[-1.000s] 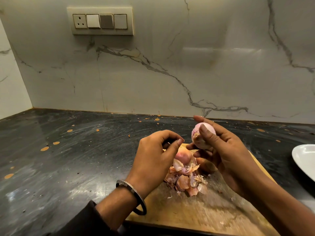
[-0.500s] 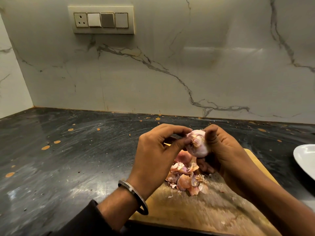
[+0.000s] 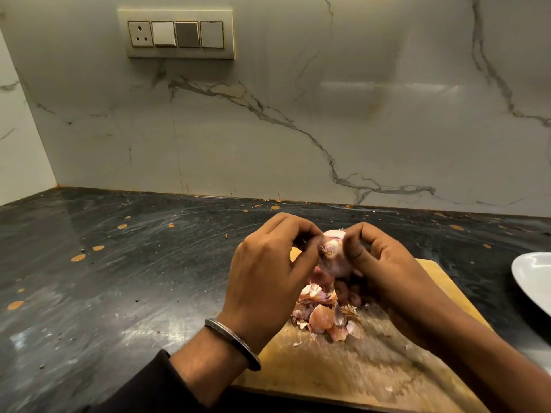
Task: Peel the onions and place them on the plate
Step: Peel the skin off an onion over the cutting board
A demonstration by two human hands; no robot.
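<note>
A small pale pink onion (image 3: 333, 257) is held above the wooden cutting board (image 3: 343, 371), root end facing me. My right hand (image 3: 384, 272) grips it from the right, thumb on top. My left hand (image 3: 268, 278), a metal bangle on its wrist, pinches the onion's left side with thumb and fingers. Under the hands lies a pile of onion skins (image 3: 325, 314) on the board, with another reddish onion (image 3: 320, 277) partly hidden behind the pile. The rim of a white plate (image 3: 533, 281) shows at the right edge.
The board lies on a dark stone counter (image 3: 119, 278) with orange specks. A marble wall rises behind, with a switch panel (image 3: 176, 34) at the upper left. A side wall closes the counter's left end.
My left hand has come up from the skin pile to the onion and now pinches its left side. My right hand has turned the onion and lowered it slightly.
</note>
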